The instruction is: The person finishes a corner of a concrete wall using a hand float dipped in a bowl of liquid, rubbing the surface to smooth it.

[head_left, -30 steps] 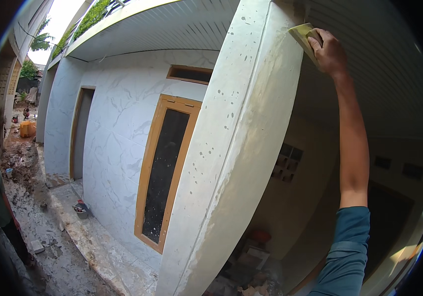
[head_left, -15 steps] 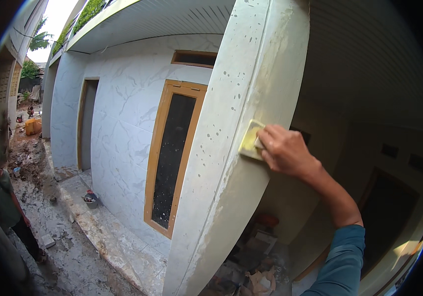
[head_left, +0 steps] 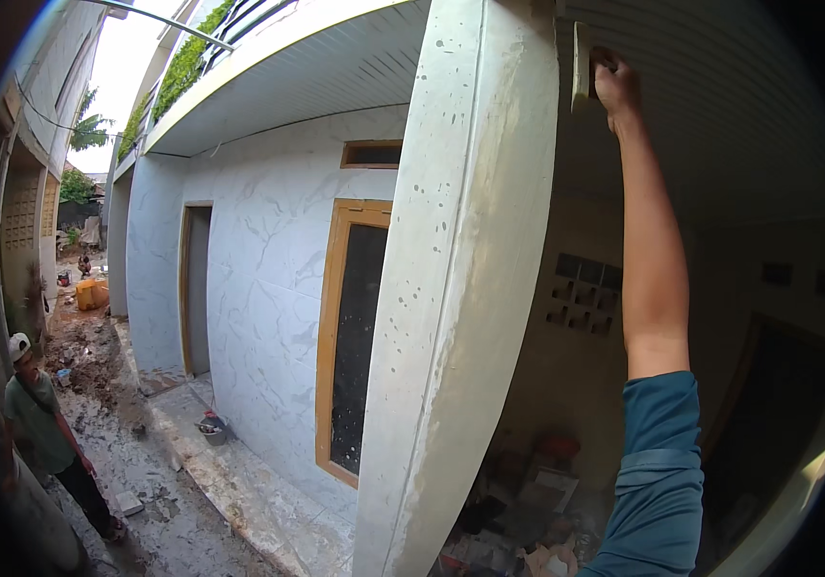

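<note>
High at the upper right, my right hand (head_left: 617,88) grips the handle of a pale yellow hand float (head_left: 581,69). The float is seen nearly edge-on, with its flat face toward the column. A narrow dark gap shows between it and the right edge of the cream column (head_left: 497,250). Patchy, damp-looking filler runs down that column beside a vertical ridge, and grey specks dot its left face. My bare forearm and blue-green sleeve rise from the lower right. My left hand is out of the picture.
A person in a cap (head_left: 39,413) stands on the muddy path at left. A small bucket (head_left: 210,428) sits on the ledge by the marbled wall (head_left: 258,260). Beyond the column is a wooden-framed window (head_left: 340,337). Piled clutter (head_left: 547,490) lies in the dark room.
My right hand has lifted the float off the column's face and carried it up and right past the edge. The view has shifted, and my arm is now stretched upward.
</note>
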Demonstrator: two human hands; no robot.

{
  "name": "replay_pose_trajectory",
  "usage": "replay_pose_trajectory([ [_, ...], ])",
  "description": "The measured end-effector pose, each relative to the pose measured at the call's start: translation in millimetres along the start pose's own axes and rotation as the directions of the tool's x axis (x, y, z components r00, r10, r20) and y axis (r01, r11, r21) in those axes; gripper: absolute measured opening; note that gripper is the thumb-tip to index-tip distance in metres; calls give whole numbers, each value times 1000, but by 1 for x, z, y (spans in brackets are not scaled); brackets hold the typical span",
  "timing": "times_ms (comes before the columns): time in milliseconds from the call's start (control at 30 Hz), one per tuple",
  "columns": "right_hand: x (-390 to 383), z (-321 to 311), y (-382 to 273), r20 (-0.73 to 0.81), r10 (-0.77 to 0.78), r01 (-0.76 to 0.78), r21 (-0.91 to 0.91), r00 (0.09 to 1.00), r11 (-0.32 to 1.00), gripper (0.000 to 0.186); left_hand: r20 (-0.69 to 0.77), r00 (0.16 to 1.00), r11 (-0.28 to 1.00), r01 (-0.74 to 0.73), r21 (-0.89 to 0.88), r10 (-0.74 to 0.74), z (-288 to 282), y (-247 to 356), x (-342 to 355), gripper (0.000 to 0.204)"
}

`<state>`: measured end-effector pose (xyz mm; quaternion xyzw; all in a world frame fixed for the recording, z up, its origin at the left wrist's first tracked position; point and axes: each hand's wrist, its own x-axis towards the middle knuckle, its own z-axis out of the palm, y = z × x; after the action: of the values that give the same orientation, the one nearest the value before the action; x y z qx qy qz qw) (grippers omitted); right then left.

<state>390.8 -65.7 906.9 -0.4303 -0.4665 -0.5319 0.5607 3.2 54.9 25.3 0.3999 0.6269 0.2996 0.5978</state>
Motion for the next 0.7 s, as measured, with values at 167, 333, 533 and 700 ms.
replay_pose_trajectory([
  [167, 12, 34, 50, 76, -31, 36, -70, 997, 997, 36, 11, 1000, 999, -21, 37, 21, 2, -7, 11, 57],
  [333, -174, 2, 94, 179, 116, -94, -127, 977, 987, 28, 4, 999, 997, -48, 53, 47, -3, -14, 7, 56],
  [533, -221, -11, 49, -34, 179, -165, 255, 983, 953, 25, 6, 997, 992, -73, 106, 73, -11, -22, -2, 55],
  [700, -50, 2, 24, -43, 69, -66, 74, 997, 995, 28, 53, 991, 969, -128, 211, 119, -15, -16, 0, 54],
])
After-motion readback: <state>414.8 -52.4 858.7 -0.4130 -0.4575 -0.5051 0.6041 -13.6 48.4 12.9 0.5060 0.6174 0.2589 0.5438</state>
